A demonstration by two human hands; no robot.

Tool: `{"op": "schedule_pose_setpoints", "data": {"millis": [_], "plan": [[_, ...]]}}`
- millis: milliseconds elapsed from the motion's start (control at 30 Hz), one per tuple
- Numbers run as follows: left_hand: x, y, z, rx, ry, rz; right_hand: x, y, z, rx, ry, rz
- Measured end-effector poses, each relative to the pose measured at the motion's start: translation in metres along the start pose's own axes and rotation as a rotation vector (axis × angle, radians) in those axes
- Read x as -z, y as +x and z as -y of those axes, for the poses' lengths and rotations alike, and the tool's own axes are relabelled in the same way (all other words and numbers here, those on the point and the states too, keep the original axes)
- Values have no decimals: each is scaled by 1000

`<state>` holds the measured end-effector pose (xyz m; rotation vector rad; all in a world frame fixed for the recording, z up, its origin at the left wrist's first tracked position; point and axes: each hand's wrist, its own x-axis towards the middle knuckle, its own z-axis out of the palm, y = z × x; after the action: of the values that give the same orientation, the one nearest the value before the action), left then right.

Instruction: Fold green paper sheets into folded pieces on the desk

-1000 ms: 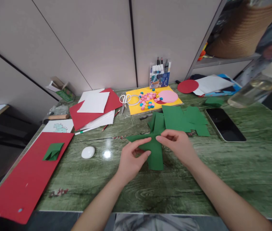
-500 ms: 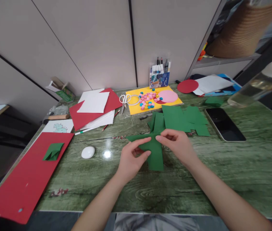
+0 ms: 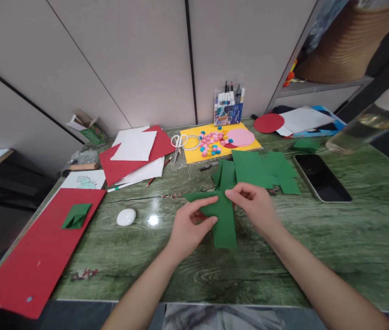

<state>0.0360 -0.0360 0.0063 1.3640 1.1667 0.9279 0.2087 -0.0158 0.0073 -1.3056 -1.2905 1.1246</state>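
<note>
Far left: a long red sheet (image 3: 39, 247) lies flat at the bench (image 3: 352, 238) edge, carrying a small folded green shape (image 3: 76, 215), kept well apart from the working area. Behind it, an open carton (image 3: 87, 128) leans at the wall; its contents cannot be made out. A white oval object (image 3: 126, 217) rests on bare bench near the left hand. Stacked red and white sheets (image 3: 135, 153) lie further back.

Centre: the left hand (image 3: 189, 227) pinches the green paper piece (image 3: 222, 215) between thumb and forefinger at its left flap. The right hand (image 3: 256, 206) pinches the same piece at its upper middle. Both hands are closed on the paper, close together, with fingertips nearly meeting. The piece sits just above the bench at centre, its lower strip pointing toward the person; gripping it at two points probably keeps the fold aligned.

Behind: scissors (image 3: 179, 142) lie beside a yellow sheet (image 3: 194, 156) that serves as a tray for loose pink and blue beads (image 3: 211, 143) and a pink disc (image 3: 240, 137). A marker pack (image 3: 227, 107) stands upright against the wall, pens tip-up inside.

Right: spare green sheets (image 3: 263, 172) lie overlapped within reach. Beyond them are a red disc (image 3: 269, 123), a phone (image 3: 322, 178) face-up, and a blurred clear jar (image 3: 362, 128), apparently holding pale liquid.
</note>
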Motion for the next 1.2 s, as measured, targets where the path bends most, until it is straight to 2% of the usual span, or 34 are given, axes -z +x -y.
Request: {"op": "schedule_pose_setpoints", "data": {"millis": [633, 833, 967, 1200], "plan": [[0, -2, 3, -128, 199, -82, 0, -2, 8, 5, 11, -23], [-1, -3, 2, -145, 198, -88, -1, -4, 9, 48, -53, 97], [0, -4, 0, -149, 169, -68, -2, -4, 6, 69, -72, 108], [2, -3, -4, -142, 74, -52, -3, -4, 3, 9, 9, 139]]}}
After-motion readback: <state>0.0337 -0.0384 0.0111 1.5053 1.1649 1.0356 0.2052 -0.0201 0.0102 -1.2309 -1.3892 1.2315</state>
